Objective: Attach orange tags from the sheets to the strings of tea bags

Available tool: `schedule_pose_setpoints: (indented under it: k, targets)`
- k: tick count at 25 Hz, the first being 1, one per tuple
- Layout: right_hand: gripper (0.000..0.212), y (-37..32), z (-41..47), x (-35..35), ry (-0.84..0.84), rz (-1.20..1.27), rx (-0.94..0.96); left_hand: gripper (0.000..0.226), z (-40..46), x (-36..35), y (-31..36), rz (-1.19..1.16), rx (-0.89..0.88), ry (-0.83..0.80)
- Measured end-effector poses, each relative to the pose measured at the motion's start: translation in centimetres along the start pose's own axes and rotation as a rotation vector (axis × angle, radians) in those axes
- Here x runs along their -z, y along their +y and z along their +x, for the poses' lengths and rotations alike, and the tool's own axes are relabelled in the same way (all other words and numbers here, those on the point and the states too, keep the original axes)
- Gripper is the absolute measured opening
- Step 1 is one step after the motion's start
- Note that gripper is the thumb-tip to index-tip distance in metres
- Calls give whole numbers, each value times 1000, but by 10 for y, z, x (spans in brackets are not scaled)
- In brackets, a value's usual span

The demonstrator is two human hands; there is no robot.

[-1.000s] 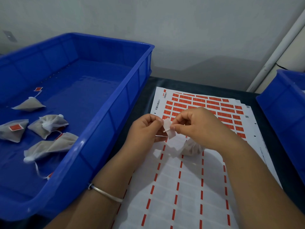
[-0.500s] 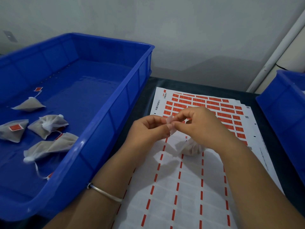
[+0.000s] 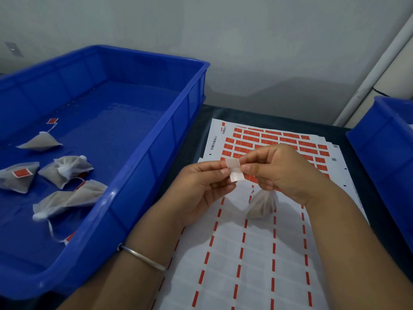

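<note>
- A small tag [image 3: 234,172], its pale backside toward the camera, is held up above the sheets between both hands.
- The left hand [image 3: 201,189] pinches the tag's left edge between thumb and forefinger, the other fingers curled under.
- The right hand [image 3: 281,173] pinches the tag's right edge with thumb and forefinger; its lower fingers are curled round the top of a tea bag [image 3: 263,203], which hangs below the hand and touches the top sheet.
- The string between this tea bag and the tag cannot be made out.
- The stack of sheets [image 3: 257,253] lies on the dark table [image 3: 196,139]; the near part is peeled, with only red dashes left, and the far rows keep their orange tags [image 3: 274,138].
- How many sheets are stacked cannot be told.
- The blue bin [image 3: 143,157] on the left holds four tea bags [image 3: 64,170], with orange tags on their strings.
- A second blue bin [image 3: 388,153] stands at the right edge.
- A thin metal bangle [image 3: 143,257] sits on the left wrist.
- Behind is a plain grey wall [image 3: 245,41] with a white pipe [image 3: 380,63] running up the right side.
</note>
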State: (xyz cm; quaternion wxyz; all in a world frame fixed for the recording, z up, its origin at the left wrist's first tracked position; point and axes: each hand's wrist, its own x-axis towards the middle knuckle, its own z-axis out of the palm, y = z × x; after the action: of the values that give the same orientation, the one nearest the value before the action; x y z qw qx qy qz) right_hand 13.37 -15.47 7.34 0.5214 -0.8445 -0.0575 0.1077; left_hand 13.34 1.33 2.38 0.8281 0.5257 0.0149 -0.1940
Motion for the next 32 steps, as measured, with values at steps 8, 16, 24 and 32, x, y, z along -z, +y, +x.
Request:
schedule_pose_setpoints:
  k: [8, 16, 24, 32]
  targets:
    - [43, 9, 1, 2, 12, 149, 52, 35, -2, 0, 0, -48, -23, -36]
    - [19, 12, 7, 0, -42, 365, -67, 32, -3, -8, -7, 461, -328, 91]
    - [30, 7, 5, 1, -202, 491, -204, 44, -2, 9, -6, 128, -220, -276]
    - [27, 8, 5, 0, -251, 508, -212, 30, -3, 4, -8, 253, -245, -280]
